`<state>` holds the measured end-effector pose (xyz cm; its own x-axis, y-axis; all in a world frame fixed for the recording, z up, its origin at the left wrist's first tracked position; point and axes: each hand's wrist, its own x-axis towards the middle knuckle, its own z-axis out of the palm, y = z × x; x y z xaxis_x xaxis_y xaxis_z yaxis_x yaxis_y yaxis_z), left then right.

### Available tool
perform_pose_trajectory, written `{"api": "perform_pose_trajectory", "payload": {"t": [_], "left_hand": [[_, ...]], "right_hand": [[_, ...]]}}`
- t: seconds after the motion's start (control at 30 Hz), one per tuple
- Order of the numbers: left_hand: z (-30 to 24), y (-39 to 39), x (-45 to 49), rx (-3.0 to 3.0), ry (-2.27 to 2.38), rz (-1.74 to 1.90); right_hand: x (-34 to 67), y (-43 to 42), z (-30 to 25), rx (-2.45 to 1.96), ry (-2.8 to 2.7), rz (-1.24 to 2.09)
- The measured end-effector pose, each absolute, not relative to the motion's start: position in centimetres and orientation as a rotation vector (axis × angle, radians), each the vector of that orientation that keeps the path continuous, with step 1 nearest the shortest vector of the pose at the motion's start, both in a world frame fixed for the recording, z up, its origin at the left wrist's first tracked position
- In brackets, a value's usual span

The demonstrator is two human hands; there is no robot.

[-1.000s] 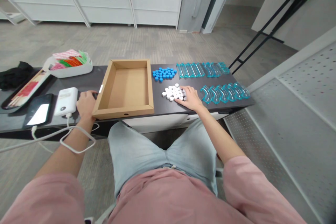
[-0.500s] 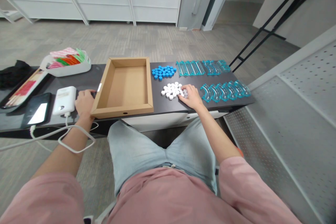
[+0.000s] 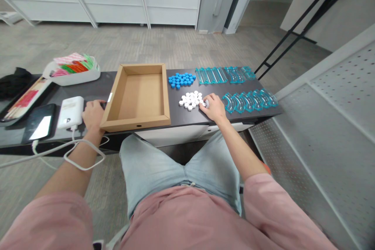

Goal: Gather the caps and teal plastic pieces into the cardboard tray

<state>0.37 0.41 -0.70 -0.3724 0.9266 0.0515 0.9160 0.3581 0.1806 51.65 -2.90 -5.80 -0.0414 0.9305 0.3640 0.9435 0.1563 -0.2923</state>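
The right hand (image 3: 215,108) rests with fingers (image 3: 206,104) curled, touching the near-right edge of the white hexagon pieces (image 3: 191,100), which spread leftward.

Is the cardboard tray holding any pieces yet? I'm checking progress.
No, the cardboard tray shows only its bare brown floor; the white pieces lie on the table beside it.

black cloth (image 3: 13,82) cut off at left edge.
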Motion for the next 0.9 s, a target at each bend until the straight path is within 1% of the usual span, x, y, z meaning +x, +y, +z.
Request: {"api": "perform_pose_trajectory", "payload": {"t": [0.43,0.63,0.8,0.9], "left_hand": [[-0.4,0.4,0.4,1.713,2.499,0.29],[-0.8,0.4,0.3,1.717,2.501,0.326],[-0.7,0.3,0.5,1.706,2.468,0.358],[-0.6,0.1,0.5,1.707,2.449,0.385]], "right_hand": [[51.8,-2.3,-5.5,-1.819,-1.816,0.032],[52.2,-1.7,-5.1,-1.749,-1.772,0.057],[52.1,0.1,-3.8,-1.678,-1.699,0.055],[50.2,1.7,-2.0,-1.621,-1.707,0.069]]}}
